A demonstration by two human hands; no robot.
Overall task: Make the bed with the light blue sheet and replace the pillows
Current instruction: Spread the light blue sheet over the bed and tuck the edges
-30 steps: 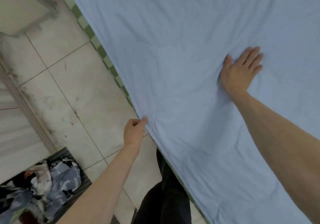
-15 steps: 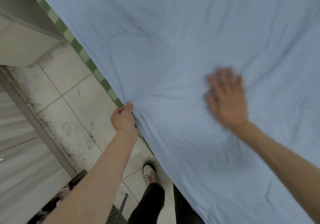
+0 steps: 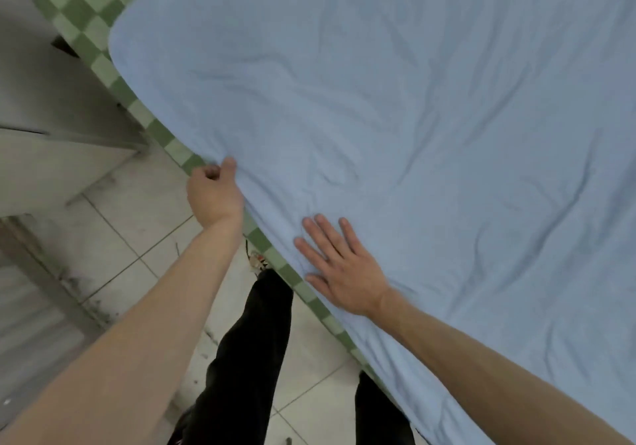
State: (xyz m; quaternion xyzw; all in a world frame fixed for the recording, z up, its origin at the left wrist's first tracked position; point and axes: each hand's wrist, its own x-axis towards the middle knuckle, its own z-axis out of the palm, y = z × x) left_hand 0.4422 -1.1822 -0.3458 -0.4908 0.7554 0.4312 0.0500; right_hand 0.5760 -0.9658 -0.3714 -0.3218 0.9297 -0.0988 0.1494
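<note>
The light blue sheet (image 3: 395, 117) lies spread over the bed and fills most of the view, with soft wrinkles running across it. Under its left edge a green checkered mattress cover (image 3: 86, 25) shows as a strip. My left hand (image 3: 213, 190) grips the sheet's edge at the side of the bed, fingers curled round the fabric. My right hand (image 3: 340, 272) lies flat on the sheet close to the same edge, fingers straight and spread. No pillows are in view.
A pale tiled floor (image 3: 137, 238) runs along the bed's left side. A grey cabinet (image 3: 51, 117) stands at the left, close to the bed's corner. My legs in black trousers (image 3: 251, 341) stand against the bed's edge.
The view has swung toward the bed's corner. My right hand slid back across the sheet to its near edge. My left hand kept its hold on the sheet's edge.
</note>
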